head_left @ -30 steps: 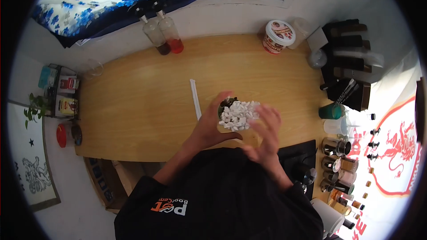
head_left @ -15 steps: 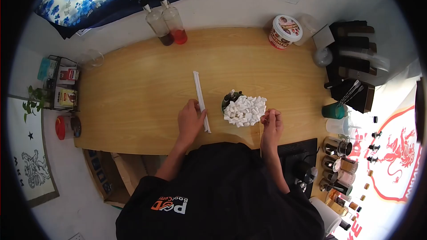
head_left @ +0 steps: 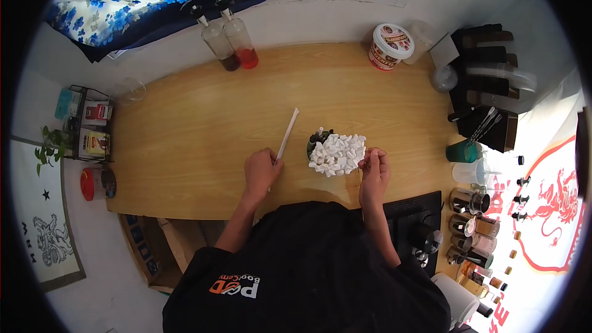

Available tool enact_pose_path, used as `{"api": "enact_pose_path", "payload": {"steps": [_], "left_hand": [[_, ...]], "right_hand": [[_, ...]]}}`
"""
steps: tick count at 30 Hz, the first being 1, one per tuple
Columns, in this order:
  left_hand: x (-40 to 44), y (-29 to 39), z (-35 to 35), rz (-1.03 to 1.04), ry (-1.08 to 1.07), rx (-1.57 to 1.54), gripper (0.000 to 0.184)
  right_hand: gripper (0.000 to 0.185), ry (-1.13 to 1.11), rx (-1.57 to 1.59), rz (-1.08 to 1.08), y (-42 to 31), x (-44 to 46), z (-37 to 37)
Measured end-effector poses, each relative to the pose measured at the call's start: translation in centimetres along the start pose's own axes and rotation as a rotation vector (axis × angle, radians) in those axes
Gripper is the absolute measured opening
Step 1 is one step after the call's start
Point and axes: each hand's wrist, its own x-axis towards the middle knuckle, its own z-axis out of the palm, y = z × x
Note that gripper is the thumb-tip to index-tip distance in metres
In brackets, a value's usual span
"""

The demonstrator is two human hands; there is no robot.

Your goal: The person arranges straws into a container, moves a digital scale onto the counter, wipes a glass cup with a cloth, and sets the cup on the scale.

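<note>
My left hand [head_left: 261, 172] is closed around the lower part of a long, thin white straw [head_left: 287, 131], which looks paper-wrapped. The straw slants up and to the right above the wooden table. To its right, a heap of small white pieces [head_left: 337, 155] sits over a dark green container [head_left: 312, 143], whose rim shows only at the left. At the heap's right edge, my right hand [head_left: 375, 168] has its fingertips pinched together. Whatever those fingertips hold, if anything, is too small to make out.
Two pump bottles [head_left: 229, 46] stand at the table's back edge. A lidded tub [head_left: 391, 46] is at the back right. Along the right are a green cup [head_left: 462, 152], several jars [head_left: 468, 201] and a black mat [head_left: 414, 209]. A wire rack [head_left: 91, 124] and red-lidded jar [head_left: 95, 184] stand left.
The straw in my left hand has swung from leaning left to leaning right, and now looks thinner. My right hand stays pinched by the white heap. The whole view has shifted slightly.
</note>
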Motion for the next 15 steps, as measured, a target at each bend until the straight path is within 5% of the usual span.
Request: {"api": "enact_pose_path", "payload": {"steps": [9,15], "left_hand": [[0.8,0.2,-1.9,-0.069,-0.012,-0.146,0.024],[0.2,0.1,-1.1,0.089,-0.073,0.036,0.029]], "right_hand": [[0.013,-0.050,0.068,-0.104,-2.5,1.5,0.7],[0.013,-0.055,0.112,-0.153,-3.4,2.8,0.9]]}}
